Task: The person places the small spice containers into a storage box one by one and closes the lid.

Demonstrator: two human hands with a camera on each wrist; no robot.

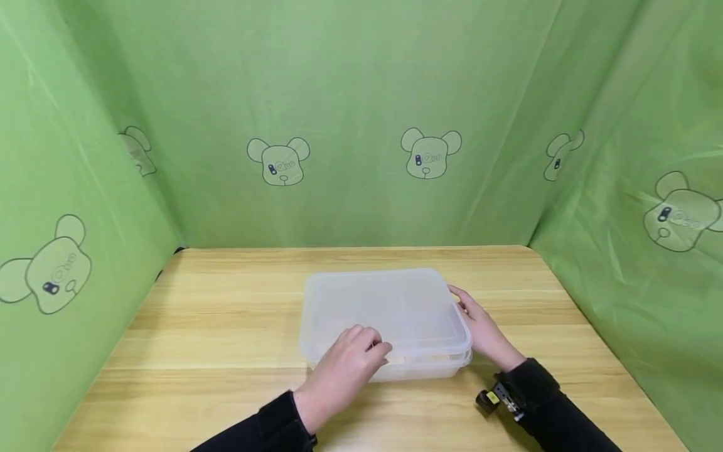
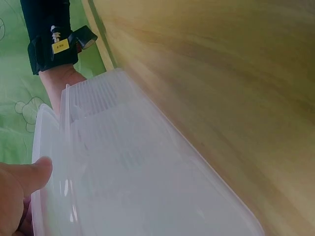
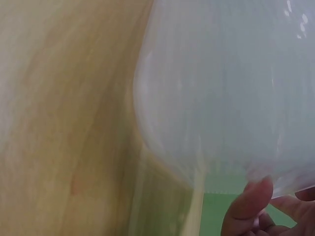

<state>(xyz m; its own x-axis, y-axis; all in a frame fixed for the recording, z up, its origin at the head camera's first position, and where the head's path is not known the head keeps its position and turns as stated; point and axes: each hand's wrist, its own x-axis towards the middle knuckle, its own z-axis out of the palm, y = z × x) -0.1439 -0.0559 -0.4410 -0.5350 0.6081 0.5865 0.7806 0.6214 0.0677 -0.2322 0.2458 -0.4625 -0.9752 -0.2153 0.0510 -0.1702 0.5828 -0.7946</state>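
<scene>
I judge that the step in hand is the handling of the lid [image 1: 378, 307] on the plastic container [image 1: 418, 371]. The lid lies over the container, but along the near side and at the near right corner it stands a little apart from the rim, so it is not closed there. If I am putting it on or taking it off, I cannot tell. In both cases, I think the next move calls for even work of two hands, so that the lid does not tilt and the container does not slide.

My left hand [image 1: 344, 364] is at the near edge, with fingers curled above the lid and the thumb at its rim; whether they really pinch it, I cannot tell. My right hand [image 1: 490, 333] is at the right side, half closed, with thumb and fingers around the edge of the lid; maybe it holds the container's rim too, this is not clear.

The container stands upright on the wooden table [image 1: 226, 326], a little right of the middle. Its walls are milky, and I see no sure shape inside. Some pale tan patches show in the gap under the lid; they may be contents, or only the table seen through the plastic.
</scene>
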